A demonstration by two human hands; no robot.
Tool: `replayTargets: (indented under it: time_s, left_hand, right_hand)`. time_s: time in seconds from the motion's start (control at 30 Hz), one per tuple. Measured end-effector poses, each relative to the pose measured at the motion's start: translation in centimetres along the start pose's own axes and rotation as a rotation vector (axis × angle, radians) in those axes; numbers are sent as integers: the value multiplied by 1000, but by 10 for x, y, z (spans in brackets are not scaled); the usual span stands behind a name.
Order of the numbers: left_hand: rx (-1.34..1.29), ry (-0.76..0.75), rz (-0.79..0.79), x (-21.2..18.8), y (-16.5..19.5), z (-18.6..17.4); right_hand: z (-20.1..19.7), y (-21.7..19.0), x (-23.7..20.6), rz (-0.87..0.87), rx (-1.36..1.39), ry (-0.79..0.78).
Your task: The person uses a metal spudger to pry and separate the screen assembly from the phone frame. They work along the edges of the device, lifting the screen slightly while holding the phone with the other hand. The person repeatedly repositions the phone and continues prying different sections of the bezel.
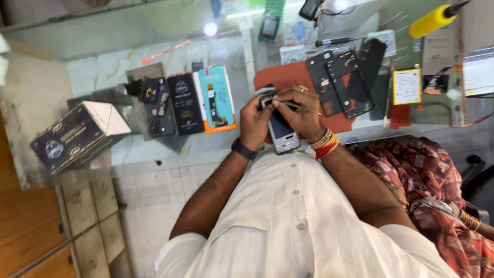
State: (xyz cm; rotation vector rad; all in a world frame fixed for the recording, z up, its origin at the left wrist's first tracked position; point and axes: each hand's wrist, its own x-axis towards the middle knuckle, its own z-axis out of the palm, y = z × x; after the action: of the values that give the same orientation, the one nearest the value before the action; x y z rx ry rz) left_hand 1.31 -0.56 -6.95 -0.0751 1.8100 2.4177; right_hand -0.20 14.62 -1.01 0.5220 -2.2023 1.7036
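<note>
White shirt cloth (288,221) fills the near foreground, and just beyond it both hands meet over a small phone (282,129). Left hand (254,123) is wrapped around the phone's left edge, holding it firmly with its long axis running away from the body, top end farthest. Right hand (303,113) pinches a thin metal tool (301,106) between closed fingers, its slim length lying crosswise, tip touching the phone's far end near the left thumb. Beyond the hands lie a red mat (288,77), dismantled black phone panels (342,82) and packaged screens (216,98) on the glass counter (128,31).
</note>
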Motion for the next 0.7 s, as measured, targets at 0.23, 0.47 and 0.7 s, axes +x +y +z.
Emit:
replayTargets:
  time_s: [0.23, 0.47, 0.7]
  left_hand:
    - [80, 4, -27, 2, 3, -5]
    - [-86, -21, -92, 1, 18, 8]
    - [-107, -2, -48, 1, 24, 14]
  right_hand:
    - [-47, -36, -31, 117, 6, 136]
    - [-148, -94, -81, -109, 193, 809]
    - [-335, -125, -206, -65, 474, 1326]
